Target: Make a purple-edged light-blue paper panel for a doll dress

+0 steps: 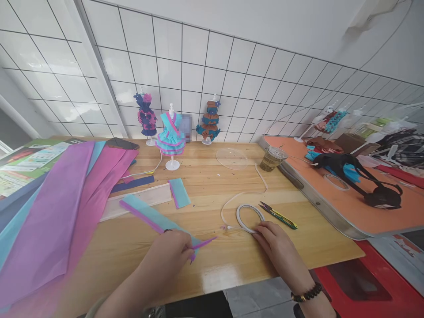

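Note:
My left hand (175, 249) is closed on a turquoise strip (150, 215) with purple edging, near the table's front edge; its narrow purple end sticks out past my fingers. On the right, my right hand (270, 238) has its fingertips closed on the near rim of a white tape roll (239, 217), which lies on the table. Yellow-green thread snips (280, 215) lie just right of the roll. A short turquoise piece (179, 193) with a purple edge rests farther back, beside a pale strip (142, 199).
Miniature dressed mannequins (171, 137) stand along the tiled wall. Purple, pink and blue sheets (56, 221) cover the left side. A lidded cup (271, 159) stands at the back right, beside an orange-topped surface (298, 154) holding a black strapped item (344, 165).

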### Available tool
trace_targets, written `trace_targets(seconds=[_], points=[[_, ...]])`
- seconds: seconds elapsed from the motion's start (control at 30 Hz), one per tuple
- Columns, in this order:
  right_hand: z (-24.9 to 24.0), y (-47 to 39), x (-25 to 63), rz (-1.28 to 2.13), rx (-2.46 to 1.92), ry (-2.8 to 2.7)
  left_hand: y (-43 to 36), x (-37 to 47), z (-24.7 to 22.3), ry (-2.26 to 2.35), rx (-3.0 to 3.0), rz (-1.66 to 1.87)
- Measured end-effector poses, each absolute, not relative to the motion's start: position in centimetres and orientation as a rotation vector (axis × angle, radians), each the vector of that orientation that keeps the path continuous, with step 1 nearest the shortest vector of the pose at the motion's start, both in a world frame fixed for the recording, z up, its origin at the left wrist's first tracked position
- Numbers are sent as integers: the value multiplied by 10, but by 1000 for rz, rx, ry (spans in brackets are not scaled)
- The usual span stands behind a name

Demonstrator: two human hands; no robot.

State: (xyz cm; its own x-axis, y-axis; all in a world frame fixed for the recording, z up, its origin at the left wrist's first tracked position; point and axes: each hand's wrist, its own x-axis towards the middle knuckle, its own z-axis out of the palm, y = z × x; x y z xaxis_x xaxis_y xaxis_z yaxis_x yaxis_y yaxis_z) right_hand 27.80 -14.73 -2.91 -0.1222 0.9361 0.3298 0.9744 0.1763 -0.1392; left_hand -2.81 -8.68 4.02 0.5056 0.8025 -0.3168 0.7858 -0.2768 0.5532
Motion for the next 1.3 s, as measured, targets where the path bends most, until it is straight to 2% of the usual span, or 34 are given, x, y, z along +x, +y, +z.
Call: trace_targets(seconds=[0.2,0.4,0.53,0.8,0.9,1.03,1.2,1.3], points=[[-32,-150,282,-139,-1805,-2139,-64,-61,35,1390,2031,212],[-40,-152,284,-180,-1767,-2133,-17,-123,39,1769,1876,509],[-39,-154,283,-200,-1754,-2111,4,-165,46,2155,1790,470],[-8,-138,260,-85,-1773,-2104,4,-169,40,2390,2060,463],[7,-125,243,24,-1766,-2148,-2,-144,33,2243,2257,604],[16,-119,227,106,-1754,-2210,-24,-93,29,1770,2517,799],[8,-127,247,-8,-1813,-2139,-55,-19,31,1135,2765,370],[-2,-131,280,-238,-1968,-1992,-61,16,26,1011,2773,321]])
